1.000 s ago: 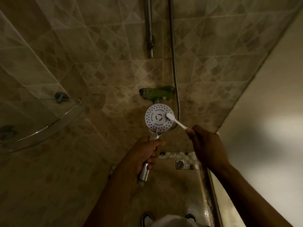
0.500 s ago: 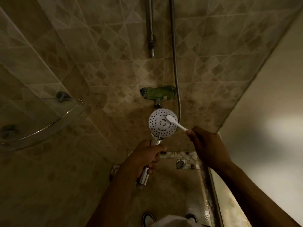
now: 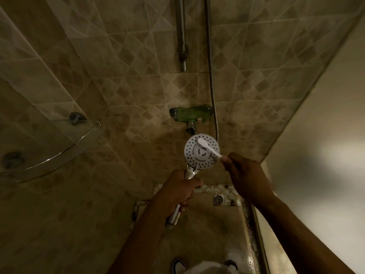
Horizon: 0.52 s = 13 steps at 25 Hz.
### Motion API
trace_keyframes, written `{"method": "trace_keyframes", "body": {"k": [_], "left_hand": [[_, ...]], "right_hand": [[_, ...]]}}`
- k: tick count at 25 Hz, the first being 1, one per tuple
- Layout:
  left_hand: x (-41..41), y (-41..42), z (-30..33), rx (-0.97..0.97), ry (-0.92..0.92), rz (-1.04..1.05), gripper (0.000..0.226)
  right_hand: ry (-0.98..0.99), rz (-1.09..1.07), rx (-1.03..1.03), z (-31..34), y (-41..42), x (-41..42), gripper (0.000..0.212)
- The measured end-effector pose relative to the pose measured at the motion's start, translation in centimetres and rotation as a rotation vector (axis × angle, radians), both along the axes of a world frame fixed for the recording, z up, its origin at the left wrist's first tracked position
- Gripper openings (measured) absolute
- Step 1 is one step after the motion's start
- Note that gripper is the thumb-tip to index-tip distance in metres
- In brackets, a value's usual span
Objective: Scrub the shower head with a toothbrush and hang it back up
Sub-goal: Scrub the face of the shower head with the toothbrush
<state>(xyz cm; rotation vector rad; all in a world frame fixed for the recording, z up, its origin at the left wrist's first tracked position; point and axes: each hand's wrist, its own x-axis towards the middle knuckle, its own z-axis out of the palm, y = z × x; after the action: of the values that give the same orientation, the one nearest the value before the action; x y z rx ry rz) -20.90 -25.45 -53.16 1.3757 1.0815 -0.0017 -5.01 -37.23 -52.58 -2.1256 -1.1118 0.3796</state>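
Note:
The round white shower head (image 3: pixel 195 157) with dark spray holes faces me at the middle of the view. My left hand (image 3: pixel 177 192) grips its chrome handle from below. My right hand (image 3: pixel 245 175) holds a white toothbrush (image 3: pixel 207 147) by the handle, and the brush head lies on the upper part of the spray face. A metal hose (image 3: pixel 211 76) runs up the tiled wall from behind the shower head. The chrome riser bar (image 3: pixel 181 36) hangs above, its holder out of view.
A green-wrapped mixer valve (image 3: pixel 191 114) sits on the wall just above the shower head. A curved glass corner shelf (image 3: pixel 59 149) juts out at left. A floor drain (image 3: pixel 218 199) lies below my right hand. A pale wall (image 3: pixel 316 135) closes the right side.
The toothbrush head has slid from the right of the spray face's centre up to its upper part. Both hands and the shower head have shifted slightly right.

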Motion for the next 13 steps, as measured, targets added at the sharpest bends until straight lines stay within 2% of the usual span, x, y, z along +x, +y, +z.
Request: {"method": "trace_keyframes", "body": {"k": [8, 13], "left_hand": [[-1.3, 1.0, -0.7, 0.023, -0.007, 0.002, 0.014], [-0.3, 0.2, -0.8, 0.037, 0.001, -0.048, 0.011]], "right_hand": [[0.039, 0.006, -0.048, -0.6, -1.2, 0.6, 0.032], [0.026, 0.008, -0.01, -0.4, -0.2, 0.2, 0.03]]}}
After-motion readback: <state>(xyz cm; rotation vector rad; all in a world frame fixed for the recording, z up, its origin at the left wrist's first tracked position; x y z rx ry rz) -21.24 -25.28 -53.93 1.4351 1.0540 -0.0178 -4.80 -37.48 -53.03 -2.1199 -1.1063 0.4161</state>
